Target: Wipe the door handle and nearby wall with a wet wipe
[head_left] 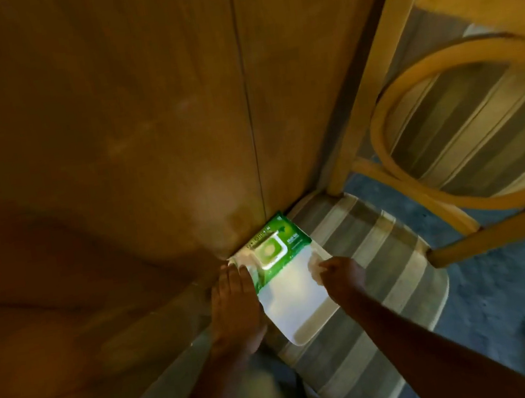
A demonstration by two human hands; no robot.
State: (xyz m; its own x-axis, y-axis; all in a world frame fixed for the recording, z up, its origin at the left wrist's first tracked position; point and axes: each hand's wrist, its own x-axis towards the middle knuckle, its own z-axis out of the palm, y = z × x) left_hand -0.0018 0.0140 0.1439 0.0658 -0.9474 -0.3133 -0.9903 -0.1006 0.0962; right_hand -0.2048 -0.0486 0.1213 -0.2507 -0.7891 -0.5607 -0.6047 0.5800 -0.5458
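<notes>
A green wet wipe pack [274, 247] lies on a striped chair seat [379, 249], against the wooden door [143, 131]. A white wet wipe [292, 299] is spread flat in front of the pack and covers its near end. My right hand [342, 272] pinches the wipe's right top corner. My left hand [235, 303] lies with its fingers straight and together along the wipe's left edge, which runs under the fingers. No door handle is in view.
A wooden chair back [466, 123] with a curved hoop rises at the right, close to the door's edge. Blue-grey carpet [504, 299] lies beyond the seat. The picture is dim and somewhat blurred.
</notes>
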